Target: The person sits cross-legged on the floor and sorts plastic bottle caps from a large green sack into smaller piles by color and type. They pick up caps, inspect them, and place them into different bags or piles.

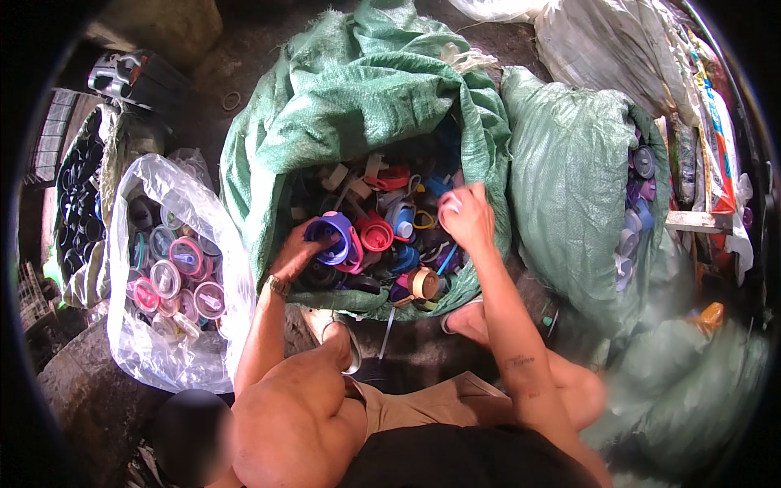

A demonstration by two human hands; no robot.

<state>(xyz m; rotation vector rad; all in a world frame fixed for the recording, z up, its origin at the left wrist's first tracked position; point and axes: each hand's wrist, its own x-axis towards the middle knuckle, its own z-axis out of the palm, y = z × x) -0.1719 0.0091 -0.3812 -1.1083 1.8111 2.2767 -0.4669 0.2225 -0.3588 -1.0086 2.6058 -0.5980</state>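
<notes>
Before me a big green woven sack (366, 116) gapes, filled with mixed plastic bottle lids. My left hand (300, 247), at the sack's left side, grips a purple plastic lid (326, 241) by its rim, its round inside facing up. At the right of the opening my right hand (473, 215) has its fingers around a pink plastic lid (450, 202), partly covered by them. Between the hands lie a red lid (376, 235), a light blue spouted lid (403, 226) and a tan cap (424, 283).
To the left stands a clear plastic bag (128, 341) of round see-through lids, with a sack of black lids (79, 201) beyond it. A second green sack (567, 152) on the right holds purple and blue lids (637, 207). Someone's dark-haired head (189, 433) shows at lower left.
</notes>
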